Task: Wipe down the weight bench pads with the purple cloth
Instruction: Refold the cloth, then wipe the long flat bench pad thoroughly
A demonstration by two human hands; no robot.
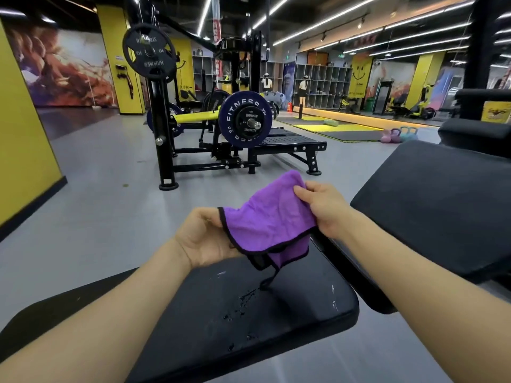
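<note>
Purple cloth [272, 219] held in the air above the wet seat pad [276, 313]. Left hand [206, 239] grips its left edge, fingers curled under; right hand [322, 207] pinches its right side. Back pad [442, 208] lies to the right.

Both forearms reach forward, left hand [206, 237] and right hand [322, 210] apparently pinching cloth.
</note>
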